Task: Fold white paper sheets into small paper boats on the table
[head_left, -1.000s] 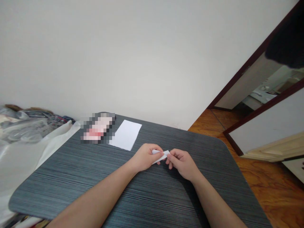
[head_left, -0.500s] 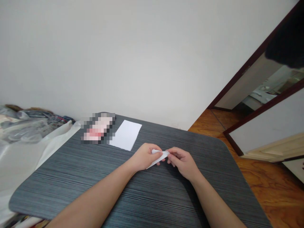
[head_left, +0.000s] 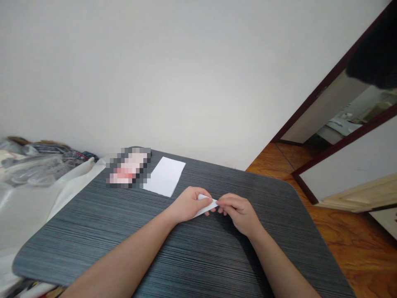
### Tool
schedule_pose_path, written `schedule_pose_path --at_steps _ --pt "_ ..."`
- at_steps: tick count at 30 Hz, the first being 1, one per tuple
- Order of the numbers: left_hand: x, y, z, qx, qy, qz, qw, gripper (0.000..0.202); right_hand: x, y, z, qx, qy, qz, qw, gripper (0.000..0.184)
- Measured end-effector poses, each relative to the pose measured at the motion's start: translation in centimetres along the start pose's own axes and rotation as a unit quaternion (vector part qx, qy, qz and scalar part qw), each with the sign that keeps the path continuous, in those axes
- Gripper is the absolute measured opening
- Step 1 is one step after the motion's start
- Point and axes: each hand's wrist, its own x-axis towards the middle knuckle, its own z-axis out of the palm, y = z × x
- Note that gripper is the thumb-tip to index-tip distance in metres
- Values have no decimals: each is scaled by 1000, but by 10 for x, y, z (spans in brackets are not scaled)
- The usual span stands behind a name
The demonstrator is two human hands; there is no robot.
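Note:
Both my hands meet over the middle of a dark grey striped table. Between them is a small folded piece of white paper. My left hand is curled around its left end, thumb on top. My right hand pinches its right end with fingers pressed together. The paper lies low, close to the table surface; part of it is hidden under my fingers.
A flat white sheet of paper lies at the far side of the table, beside a blurred pink-and-white object. Cloth and plastic bags pile up at the left. Wooden floor and a doorway lie to the right.
My right hand has slid slightly left along the folded paper, covering more of its right end. The paper has tilted down a little toward the table. My left hand has barely moved.

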Motion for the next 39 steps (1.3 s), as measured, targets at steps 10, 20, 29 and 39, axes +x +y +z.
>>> schedule_pose_path --at_steps 10,20,29,39 --pt "0 -2 1 1 12 -20 1000 28 0 -4 1 -18 -22 4 1000 22" --pt "-1 2 3 38 22 13 999 21 2 -8 4 10 -27 154 988 27" --pt "-1 0 2 89 28 18 995 23 4 -13 7 -29 -36 150 988 24" --pt "-1 -1 1 112 25 28 993 24 4 -15 5 -41 -48 141 988 22"
